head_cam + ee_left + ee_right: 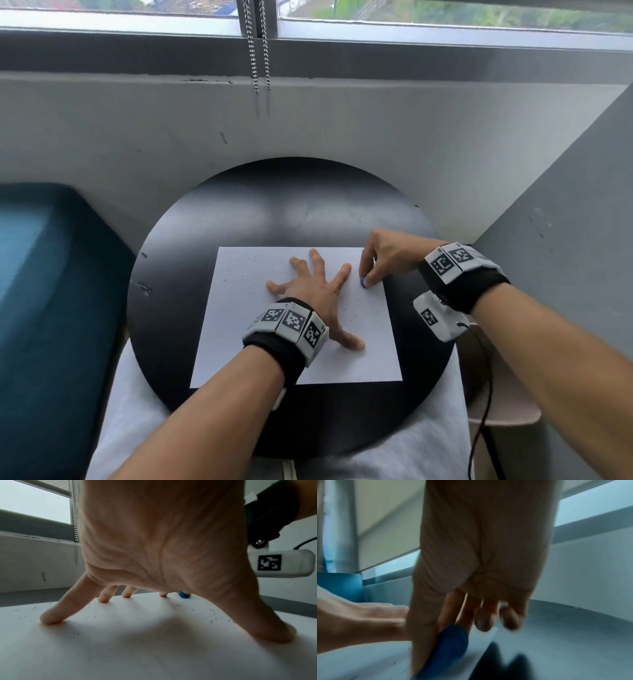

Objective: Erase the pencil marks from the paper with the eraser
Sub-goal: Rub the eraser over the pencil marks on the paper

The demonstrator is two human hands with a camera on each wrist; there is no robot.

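A white sheet of paper (pixel 239 329) lies on the round black table (pixel 164 274), sprinkled with small dark eraser crumbs. My left hand (pixel 315 294) lies spread on the middle of the paper (pixel 137 649), fingertips and thumb pressing it down. My right hand (pixel 373 263) pinches a small blue eraser (pixel 362 283) between thumb and fingers, its tip down on the paper near the right edge, just right of my left index finger. The eraser (pixel 450 647) looks blurred in the right wrist view and the eraser (pixel 184 595) peeks out behind my left hand (pixel 154 547). No clear pencil marks are visible.
A teal cushioned seat (pixel 44 308) stands to the left of the table. A grey wall (pixel 342 130) and window sill run behind, with bead chains (pixel 258 51) hanging from the window. A black cable (pixel 483 394) hangs from my right wrist band beside a pale chair seat (pixel 507 411).
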